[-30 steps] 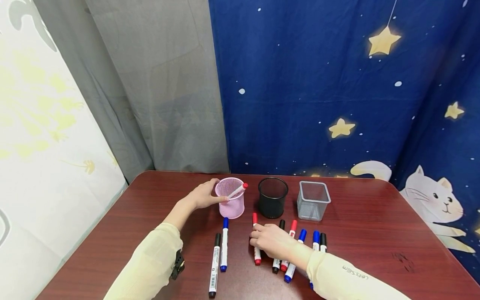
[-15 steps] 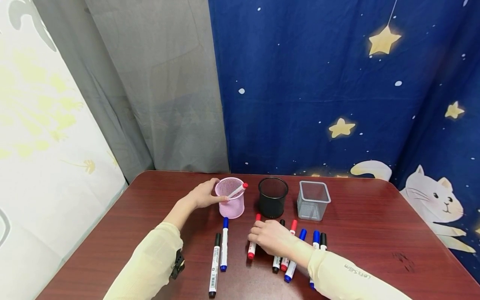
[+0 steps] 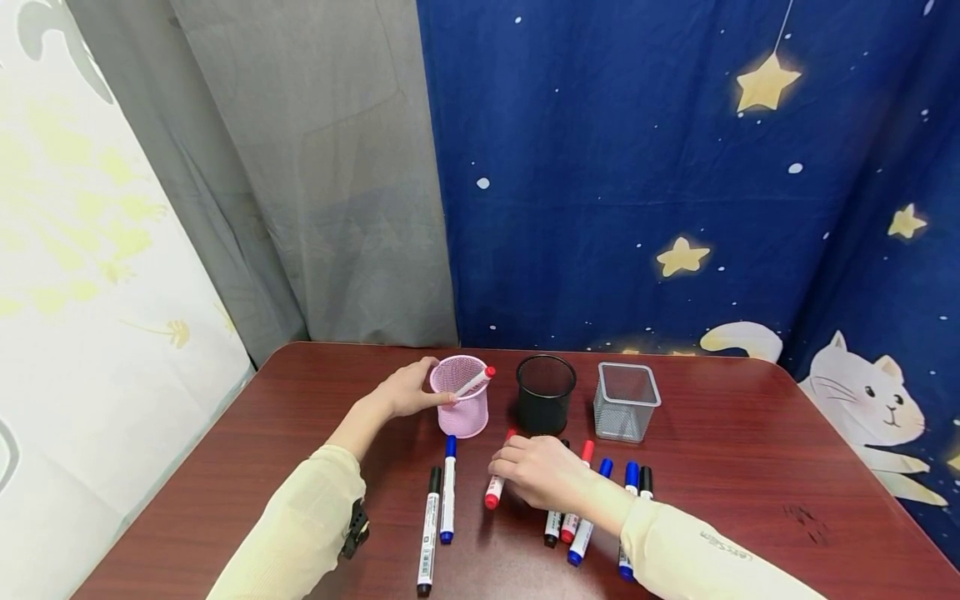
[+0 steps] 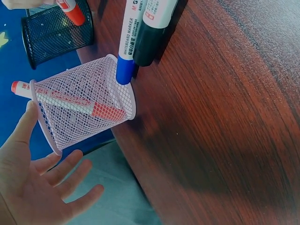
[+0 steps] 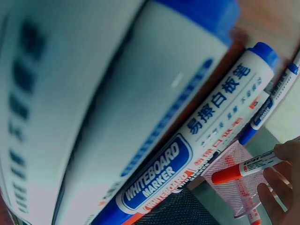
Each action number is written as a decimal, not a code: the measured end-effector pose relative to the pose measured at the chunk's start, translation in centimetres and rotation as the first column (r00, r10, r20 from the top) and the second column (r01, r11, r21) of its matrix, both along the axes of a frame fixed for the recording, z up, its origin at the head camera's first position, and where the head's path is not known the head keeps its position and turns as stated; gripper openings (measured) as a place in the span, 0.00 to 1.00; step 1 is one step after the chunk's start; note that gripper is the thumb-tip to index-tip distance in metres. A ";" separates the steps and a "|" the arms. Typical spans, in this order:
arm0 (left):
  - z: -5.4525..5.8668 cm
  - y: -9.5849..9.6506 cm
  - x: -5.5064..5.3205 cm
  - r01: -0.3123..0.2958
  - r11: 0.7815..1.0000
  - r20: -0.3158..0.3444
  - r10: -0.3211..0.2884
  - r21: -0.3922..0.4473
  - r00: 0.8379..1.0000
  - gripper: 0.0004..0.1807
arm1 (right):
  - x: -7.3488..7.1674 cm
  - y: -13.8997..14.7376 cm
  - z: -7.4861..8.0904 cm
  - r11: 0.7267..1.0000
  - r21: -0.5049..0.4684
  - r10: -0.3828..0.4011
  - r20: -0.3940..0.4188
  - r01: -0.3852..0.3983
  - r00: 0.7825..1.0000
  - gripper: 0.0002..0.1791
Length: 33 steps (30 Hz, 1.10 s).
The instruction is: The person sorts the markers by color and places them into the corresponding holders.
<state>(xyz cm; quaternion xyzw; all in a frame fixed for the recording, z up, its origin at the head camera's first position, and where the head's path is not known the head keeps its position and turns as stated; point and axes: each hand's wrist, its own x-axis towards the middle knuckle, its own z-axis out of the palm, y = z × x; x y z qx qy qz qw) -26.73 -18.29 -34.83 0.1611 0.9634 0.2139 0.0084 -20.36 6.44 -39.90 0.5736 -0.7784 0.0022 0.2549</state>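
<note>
My left hand (image 3: 407, 390) holds the pink mesh pen cup (image 3: 467, 417) by its rim, the thumb on the near side; in the left wrist view the other fingers spread loosely past it. A red whiteboard marker (image 4: 65, 99) leans inside that cup, one end above the rim. My right hand (image 3: 547, 473) pinches another red whiteboard marker (image 3: 495, 490), tilted over the table in front of the black mesh cup (image 3: 545, 412). The right wrist view shows its red end (image 5: 227, 175) pointing away from the fingers, partly in front of the pink cup.
A square silver mesh holder (image 3: 626, 417) stands right of the black cup. A blue marker (image 3: 448, 492) and a black marker (image 3: 428, 533) lie left of the right hand. Several black, red and blue markers (image 3: 581, 542) lie beneath and beside the right forearm. Curtains hang behind the table.
My right hand has picked up the red marker from the table and shifted slightly left with it, tilting its near end leftward. My left hand and the pink cup have stayed in place.
</note>
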 end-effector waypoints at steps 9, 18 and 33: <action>-0.2 -0.1 -0.1 0.004 1.000 -0.008 -0.004 0.002 1.000 0.38 | 0.8 0.0 0.5 0.991 -0.119 0.074 0.078 -0.065 0.994 0.11; -0.2 -0.1 -0.1 0.006 1.000 -0.012 -0.006 0.011 1.000 0.38 | 1.3 0.1 0.6 0.977 -0.195 0.102 0.078 -0.085 0.992 0.11; -0.1 -0.1 0.0 0.012 1.000 -0.016 -0.012 0.013 1.000 0.37 | 2.0 0.1 1.4 0.961 -0.272 0.103 0.159 -0.057 0.982 0.12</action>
